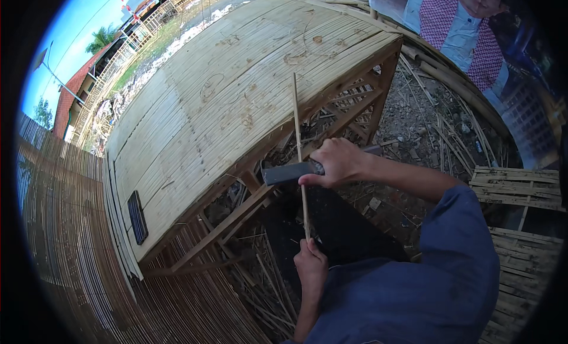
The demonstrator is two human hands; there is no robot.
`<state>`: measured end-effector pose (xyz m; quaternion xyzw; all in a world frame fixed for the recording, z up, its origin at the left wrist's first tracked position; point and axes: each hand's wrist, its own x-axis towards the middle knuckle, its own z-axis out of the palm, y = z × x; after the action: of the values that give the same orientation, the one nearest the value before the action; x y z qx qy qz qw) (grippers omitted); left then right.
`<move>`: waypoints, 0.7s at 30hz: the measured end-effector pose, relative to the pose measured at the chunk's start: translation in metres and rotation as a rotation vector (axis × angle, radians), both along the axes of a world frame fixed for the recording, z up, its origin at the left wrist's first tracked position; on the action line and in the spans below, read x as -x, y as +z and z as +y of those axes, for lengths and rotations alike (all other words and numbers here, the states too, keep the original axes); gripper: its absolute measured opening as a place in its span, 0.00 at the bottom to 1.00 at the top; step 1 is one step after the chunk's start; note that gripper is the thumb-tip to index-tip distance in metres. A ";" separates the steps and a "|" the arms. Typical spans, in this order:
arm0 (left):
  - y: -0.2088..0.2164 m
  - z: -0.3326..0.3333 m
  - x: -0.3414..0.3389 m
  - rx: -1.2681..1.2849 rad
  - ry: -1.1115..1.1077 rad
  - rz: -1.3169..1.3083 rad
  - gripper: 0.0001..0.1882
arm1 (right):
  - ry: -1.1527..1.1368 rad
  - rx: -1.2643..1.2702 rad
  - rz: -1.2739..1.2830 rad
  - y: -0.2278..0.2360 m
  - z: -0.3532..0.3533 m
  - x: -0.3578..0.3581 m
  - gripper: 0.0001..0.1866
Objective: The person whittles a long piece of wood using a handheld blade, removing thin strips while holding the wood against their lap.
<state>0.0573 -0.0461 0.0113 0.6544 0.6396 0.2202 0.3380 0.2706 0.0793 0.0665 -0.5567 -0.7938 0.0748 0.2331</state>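
Note:
In the lower middle, my left hand [311, 262] is closed round the near end of a thin bamboo strip [297, 119]. The strip runs away from me, its far end over the bamboo tabletop [177, 125]. My right hand [338, 163] grips a broad-bladed knife [287, 173] that lies crosswise to the strip, just off the table's near edge. Its square grey end sticks out to the left of my fist, and a darker end shows past my wrist. The strip passes behind the knife, by my right thumb; their exact contact is hidden.
A dark phone [138, 217] lies at the table's left end. Wooden braces [225, 225] stand under the table. Bamboo offcuts [272, 285] litter the ground, with long poles [455, 86] at the right. A slatted bamboo panel [520, 196] is at my right. Another person [455, 36] is at the upper right.

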 end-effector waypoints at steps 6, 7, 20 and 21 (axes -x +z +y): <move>-0.003 -0.010 0.003 -0.027 -0.004 0.002 0.16 | -0.121 -0.060 -0.137 0.001 0.019 -0.033 0.44; -0.002 -0.011 0.001 -0.001 -0.002 0.005 0.16 | -0.357 -0.117 0.018 0.007 0.030 -0.044 0.45; 0.015 0.034 -0.001 -0.067 0.033 -0.030 0.16 | 0.170 -0.136 -0.206 -0.020 0.016 -0.003 0.39; 0.017 0.039 -0.001 -0.051 0.007 -0.067 0.17 | 0.077 -0.157 -0.129 -0.020 0.019 0.001 0.39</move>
<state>0.0578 -0.0068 0.0288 0.6527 0.6243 0.2596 0.3418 0.2698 0.0981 0.0460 -0.5093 -0.8315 -0.0148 0.2214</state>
